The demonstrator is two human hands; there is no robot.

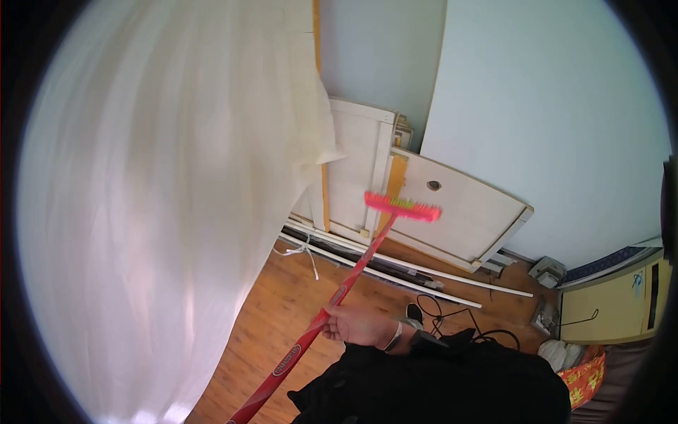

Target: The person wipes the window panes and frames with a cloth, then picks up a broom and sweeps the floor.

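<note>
My right hand [340,325] is closed around the red handle [296,350] of a push broom, with a light band around the wrist. The handle slants from the lower left edge up to a pink broom head [404,208] with pink and yellow-green bristles. That head is raised, bristles up, and overlaps the pale panels [452,205] leaning on the wall in this view. My left hand is out of view, as is the lower end of the handle.
A large white sheet [155,198] hangs on the left. Long white pipes [424,272] lie along the wooden floor [275,304] by the panels. Black cable [452,311] coils near a shoe [414,312]. A yellowish cabinet [600,307] and a red patterned bag [587,378] are at right.
</note>
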